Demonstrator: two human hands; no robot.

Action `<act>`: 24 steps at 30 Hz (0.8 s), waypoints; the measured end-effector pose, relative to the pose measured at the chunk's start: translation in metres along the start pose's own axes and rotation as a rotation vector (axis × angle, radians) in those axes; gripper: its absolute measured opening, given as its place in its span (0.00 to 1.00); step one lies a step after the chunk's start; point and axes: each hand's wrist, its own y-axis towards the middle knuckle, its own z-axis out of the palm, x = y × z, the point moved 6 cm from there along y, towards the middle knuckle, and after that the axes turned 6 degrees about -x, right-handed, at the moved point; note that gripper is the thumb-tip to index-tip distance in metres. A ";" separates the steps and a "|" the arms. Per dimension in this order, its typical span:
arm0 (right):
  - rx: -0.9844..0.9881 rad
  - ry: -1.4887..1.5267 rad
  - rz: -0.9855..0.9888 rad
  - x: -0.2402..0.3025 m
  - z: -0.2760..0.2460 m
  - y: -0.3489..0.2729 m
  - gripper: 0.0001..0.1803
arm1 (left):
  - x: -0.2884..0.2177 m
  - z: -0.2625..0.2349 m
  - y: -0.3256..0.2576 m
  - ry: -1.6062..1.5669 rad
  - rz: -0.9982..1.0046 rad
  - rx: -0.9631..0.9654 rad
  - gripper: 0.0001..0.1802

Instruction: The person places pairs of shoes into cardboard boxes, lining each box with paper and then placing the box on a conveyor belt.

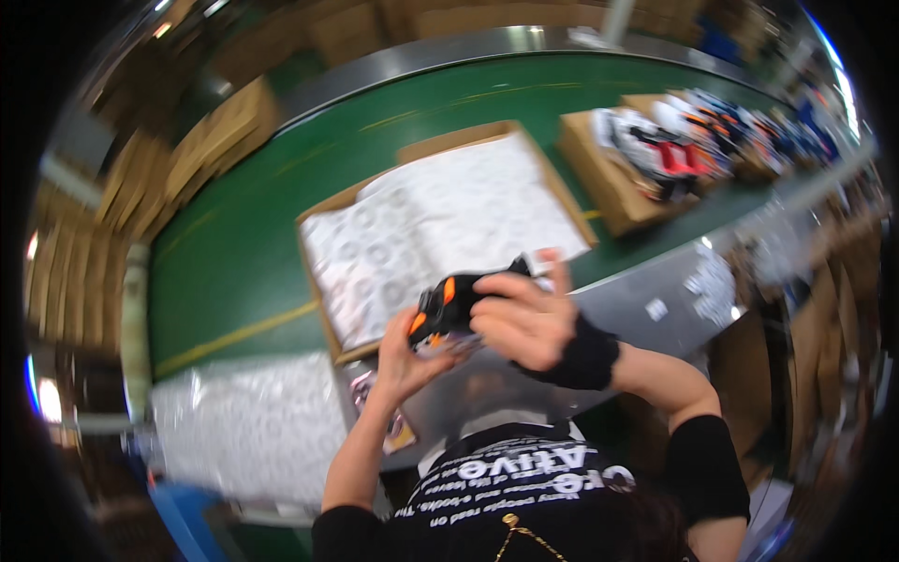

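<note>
Both my hands hold a black shoe with orange accents (448,302) just in front of my chest. My left hand (405,363) grips it from below at the left end. My right hand (524,320), with a black band on the wrist, wraps over its right side. The shoe hangs above the near edge of an open cardboard box (318,281) lined with white patterned tissue paper (440,220). This box lies on a green conveyor belt (243,253).
A second cardboard box (599,183) holding several colourful shoes (674,140) sits further right on the belt. A stack of white patterned paper (248,426) lies at lower left. Flat cardboard stacks (187,155) line the far left. A grey metal ledge (646,290) borders the belt.
</note>
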 end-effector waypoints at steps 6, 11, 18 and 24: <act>-0.116 0.122 0.066 -0.010 -0.013 0.009 0.16 | 0.030 -0.073 -0.009 -0.486 -0.144 -0.331 0.37; 0.165 0.257 0.330 -0.035 0.043 -0.064 0.14 | 0.079 -0.067 0.032 -0.592 -0.363 -0.528 0.25; 0.534 1.046 1.306 -0.050 0.127 -0.175 0.24 | 0.197 0.038 0.080 -0.630 -0.834 -0.341 0.32; -0.213 1.167 1.884 -0.124 0.166 -0.195 0.23 | 0.127 0.045 0.076 -0.797 -0.775 -0.011 0.28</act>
